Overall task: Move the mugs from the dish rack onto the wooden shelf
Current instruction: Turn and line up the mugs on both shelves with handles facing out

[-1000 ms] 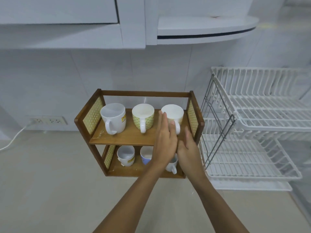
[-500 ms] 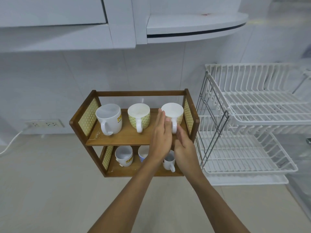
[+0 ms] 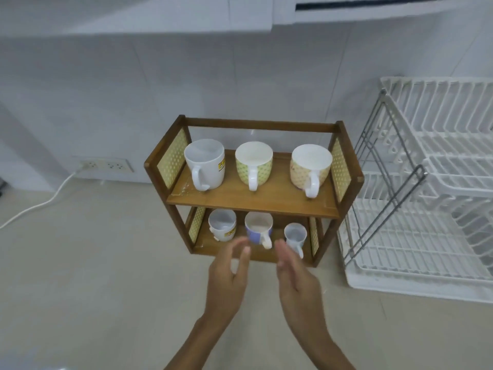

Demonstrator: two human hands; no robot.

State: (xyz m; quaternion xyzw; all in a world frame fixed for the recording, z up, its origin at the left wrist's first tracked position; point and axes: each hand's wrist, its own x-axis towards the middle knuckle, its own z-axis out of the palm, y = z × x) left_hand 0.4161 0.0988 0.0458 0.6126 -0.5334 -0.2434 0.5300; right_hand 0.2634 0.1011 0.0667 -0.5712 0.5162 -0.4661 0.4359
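Observation:
The wooden shelf [image 3: 253, 202] stands against the tiled wall with two tiers. On its top tier sit a white mug [image 3: 205, 164], a green-patterned mug [image 3: 254, 164] and a cream-patterned mug [image 3: 310, 166]. The lower tier holds a small white mug [image 3: 222, 225], a blue mug [image 3: 258, 227] and a small pale mug [image 3: 294, 235]. My left hand [image 3: 226, 273] and my right hand [image 3: 296, 279] hover empty in front of the lower tier, fingers apart, touching nothing. The white dish rack [image 3: 426, 198] at the right shows no mugs.
A wall socket [image 3: 105, 165] with a white cable [image 3: 40, 204] sits left of the shelf. White cabinets [image 3: 160, 14] hang overhead. The counter [image 3: 93, 276] spreads to the left and front.
Both hands have drawn back and down from the cream-patterned mug on the top tier, which now stands uncovered. The view has shifted closer and lower.

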